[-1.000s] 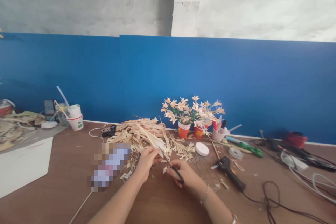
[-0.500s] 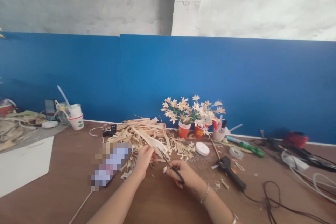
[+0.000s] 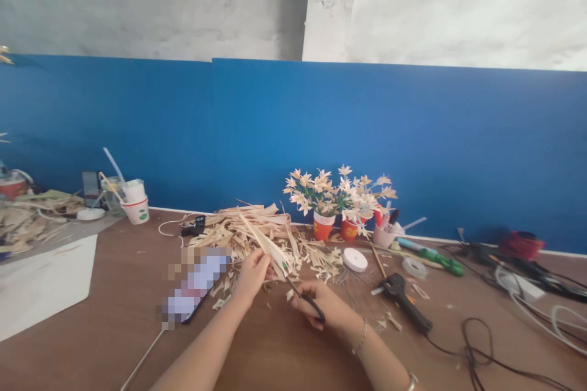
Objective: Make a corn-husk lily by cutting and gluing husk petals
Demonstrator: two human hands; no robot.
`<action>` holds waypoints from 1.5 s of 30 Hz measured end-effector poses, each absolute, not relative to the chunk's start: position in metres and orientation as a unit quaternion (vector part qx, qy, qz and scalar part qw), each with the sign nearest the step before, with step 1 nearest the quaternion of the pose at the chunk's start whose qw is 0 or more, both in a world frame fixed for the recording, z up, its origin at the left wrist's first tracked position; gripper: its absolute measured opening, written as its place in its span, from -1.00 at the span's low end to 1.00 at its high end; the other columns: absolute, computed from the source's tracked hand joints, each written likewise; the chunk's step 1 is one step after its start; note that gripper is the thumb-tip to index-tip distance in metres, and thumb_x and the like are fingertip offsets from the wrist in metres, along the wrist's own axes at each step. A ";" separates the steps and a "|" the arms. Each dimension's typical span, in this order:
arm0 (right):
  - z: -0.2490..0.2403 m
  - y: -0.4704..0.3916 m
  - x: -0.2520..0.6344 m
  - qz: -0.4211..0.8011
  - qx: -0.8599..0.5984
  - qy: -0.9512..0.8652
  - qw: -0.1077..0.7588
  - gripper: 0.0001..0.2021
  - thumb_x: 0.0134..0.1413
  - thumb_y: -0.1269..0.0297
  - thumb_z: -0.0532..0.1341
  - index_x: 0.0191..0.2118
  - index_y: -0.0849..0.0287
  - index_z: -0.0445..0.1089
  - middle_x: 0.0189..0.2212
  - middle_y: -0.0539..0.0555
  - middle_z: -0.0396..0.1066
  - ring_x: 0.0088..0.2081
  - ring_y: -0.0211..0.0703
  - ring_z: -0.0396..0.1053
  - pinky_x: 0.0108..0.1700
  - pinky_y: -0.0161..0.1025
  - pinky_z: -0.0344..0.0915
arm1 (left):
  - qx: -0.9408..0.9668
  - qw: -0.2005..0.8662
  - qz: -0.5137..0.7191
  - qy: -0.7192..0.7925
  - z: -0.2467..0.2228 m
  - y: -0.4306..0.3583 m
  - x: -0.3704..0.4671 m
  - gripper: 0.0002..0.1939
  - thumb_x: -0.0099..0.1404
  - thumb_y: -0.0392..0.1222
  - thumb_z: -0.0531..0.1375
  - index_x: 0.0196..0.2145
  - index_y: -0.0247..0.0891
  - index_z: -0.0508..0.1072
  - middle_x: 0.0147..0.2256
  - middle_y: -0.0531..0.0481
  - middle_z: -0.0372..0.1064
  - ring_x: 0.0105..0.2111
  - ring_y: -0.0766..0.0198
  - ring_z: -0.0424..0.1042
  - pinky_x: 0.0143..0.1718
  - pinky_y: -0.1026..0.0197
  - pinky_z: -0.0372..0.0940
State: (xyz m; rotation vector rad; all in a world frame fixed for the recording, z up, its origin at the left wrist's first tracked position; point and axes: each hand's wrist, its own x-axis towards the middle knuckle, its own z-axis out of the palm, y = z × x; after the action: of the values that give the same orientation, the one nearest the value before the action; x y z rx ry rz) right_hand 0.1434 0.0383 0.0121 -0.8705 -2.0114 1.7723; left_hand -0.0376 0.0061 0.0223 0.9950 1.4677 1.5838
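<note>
Pinched in my left hand (image 3: 253, 273) is a long pale dried husk strip (image 3: 270, 248) that tapers to a point away from me. My right hand (image 3: 318, 305) is closed around the black handles of a pair of scissors (image 3: 312, 304). The scissor blades point up and left and meet the near end of the strip; whether they are parted I cannot make out. A small pale scrap shows by my right fingers. Behind both hands lies a loose heap of dried husk (image 3: 243, 226), with cut bits spread at its near side.
Husk flowers in red paper cups (image 3: 323, 229) stand at the back. On the right are a white ribbon roll (image 3: 354, 259), a black glue gun (image 3: 406, 302) with its cord, and clear tape (image 3: 414, 267). A phone (image 3: 197, 287) lies left, near white cups (image 3: 136, 211) and a white board (image 3: 50, 287).
The scissor blades and the near end of the strip have shifted slightly, and the strip's face has turned a little. Both hands keep their holds. The whole view has moved slightly.
</note>
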 end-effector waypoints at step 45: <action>0.014 0.036 0.145 0.538 -0.333 -0.767 0.104 -0.83 -0.14 0.23 0.22 -0.52 0.24 0.31 -0.77 -0.14 0.22 -0.78 -0.43 0.12 -0.78 -0.51 0.00 | 0.350 0.322 0.634 0.610 0.015 0.010 -0.046 -0.69 -0.06 -0.01 0.24 -0.70 -0.26 0.28 -0.72 0.11 0.24 -0.64 0.29 0.30 -0.56 0.28 0.20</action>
State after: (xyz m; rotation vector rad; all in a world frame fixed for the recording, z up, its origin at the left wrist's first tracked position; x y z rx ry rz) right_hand 0.1452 0.0356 0.0138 -0.9833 -2.2623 1.5857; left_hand -0.0463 0.0096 0.0148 0.9195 1.6022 1.6647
